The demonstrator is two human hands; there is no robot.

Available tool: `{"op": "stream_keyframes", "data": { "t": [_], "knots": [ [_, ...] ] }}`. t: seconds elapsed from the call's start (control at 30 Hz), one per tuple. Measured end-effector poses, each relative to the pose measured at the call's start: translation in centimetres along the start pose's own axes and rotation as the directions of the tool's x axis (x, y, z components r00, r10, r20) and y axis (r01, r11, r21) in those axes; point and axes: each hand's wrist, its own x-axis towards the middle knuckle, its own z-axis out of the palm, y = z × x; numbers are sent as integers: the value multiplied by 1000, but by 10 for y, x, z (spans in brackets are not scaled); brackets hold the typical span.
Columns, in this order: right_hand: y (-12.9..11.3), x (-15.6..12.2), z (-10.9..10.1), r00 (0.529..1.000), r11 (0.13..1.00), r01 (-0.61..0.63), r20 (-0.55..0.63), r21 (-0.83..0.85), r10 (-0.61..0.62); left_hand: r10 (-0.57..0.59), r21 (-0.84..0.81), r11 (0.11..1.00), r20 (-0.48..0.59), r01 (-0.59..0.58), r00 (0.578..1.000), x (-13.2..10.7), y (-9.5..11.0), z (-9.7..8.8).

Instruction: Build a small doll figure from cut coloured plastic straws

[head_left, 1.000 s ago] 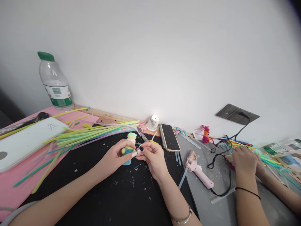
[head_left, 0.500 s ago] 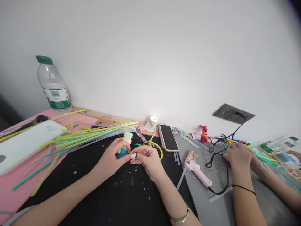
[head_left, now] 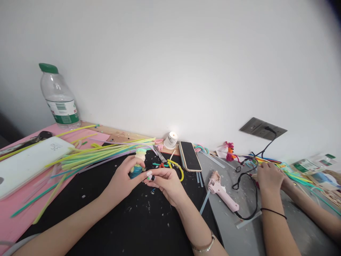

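My left hand [head_left: 128, 174] is closed around a small fuzzy figure [head_left: 136, 171], mint green on top, cream in the middle and blue below. It stands upright in the grip, partly hidden by the fingers. Close beside it, my right hand [head_left: 166, 181] has thumb and fingers pinched together, meeting the left thumb tip. A tiny dark bit with a spot of green shows at that pinch, too small to name. Behind the hands lie a yellow bent pipe cleaner [head_left: 181, 173], a small orange-red piece [head_left: 162, 165] and the metal blades of a cutting tool [head_left: 160, 155].
Pipe cleaners [head_left: 106, 153], a white power bank [head_left: 34, 163] and a bottle [head_left: 62, 101] are at left. A paper cup [head_left: 171, 140] and phone [head_left: 190, 156] stand behind. To the right lie a pink glue gun [head_left: 222, 193], its cord [head_left: 257, 199] and another person's hand [head_left: 270, 177].
The view has shifted slightly. My right fingers have turned a little at the pinch, and a spot of green now shows there. My left hand keeps its hold on the figure.
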Motion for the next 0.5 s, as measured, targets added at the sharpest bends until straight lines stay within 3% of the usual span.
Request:
{"op": "stream_keyframes", "data": {
  "t": [0.17,0.27,0.37,0.5],
  "knots": [
    [1,3,-3,997,997,61,-44,-48,-64,-58,-57,997,-78,54,995,1,-4,0],
    [6,6,-7,982,950,162,-53,-266,-183,-99,-89,992,-154,86,983,3,-10,-2],
    [13,10,-10,941,789,274,-16,-550,-338,-133,-84,990,-220,117,966,6,-17,-4],
    [18,11,-11,888,555,379,122,-741,-443,-180,-88,983,-326,160,928,11,-26,-9]
  ]
}}
